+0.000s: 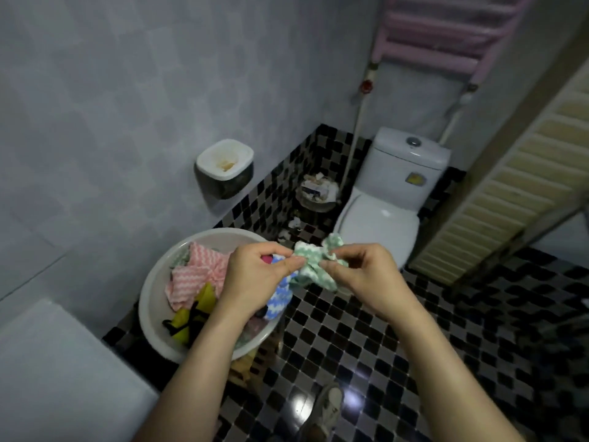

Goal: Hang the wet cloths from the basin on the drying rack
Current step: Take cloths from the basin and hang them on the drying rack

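A crumpled green-and-white cloth (pixel 314 261) hangs in the air just right of the basin. My left hand (pixel 255 275) pinches its left edge and my right hand (pixel 366 275) pinches its right side. The white basin (pixel 149 301) sits low at centre left and holds a pink striped cloth (pixel 194 269), a blue-and-white cloth (pixel 280 298) and a yellow-and-black item (pixel 191 317). The pink drying rack (pixel 446 33) is mounted high on the wall at top right, far above both hands.
A white toilet (pixel 392 199) stands behind the hands, with a full waste bin (pixel 315 193) to its left. A tissue box (pixel 224 167) is fixed to the left wall. A slatted door (pixel 510 173) leans at right. A white appliance top (pixel 47 378) fills the lower left. My shoe (pixel 328 406) is on the checkered floor.
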